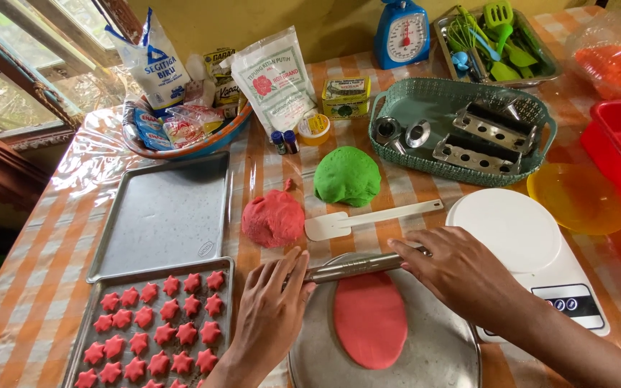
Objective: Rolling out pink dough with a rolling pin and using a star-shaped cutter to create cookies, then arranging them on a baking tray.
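Observation:
My left hand [271,305] and my right hand [461,273] each press on one end of a metal rolling pin [353,266]. The pin lies across the far edge of a flat oval of red dough [370,320], which rests on a round metal tray [440,352]. A ball of red dough [273,218] and a ball of green dough [347,175] sit just beyond. A white spatula [368,218] lies between the dough balls and the pin.
A baking tray [102,287] at the left holds several red star-shaped pieces; a bare baking tray [163,215] lies beyond it. A white digital scale [533,251] is at right, a teal basket [461,129] with metal moulds behind, plus a yellow bowl [576,197] and flour bags.

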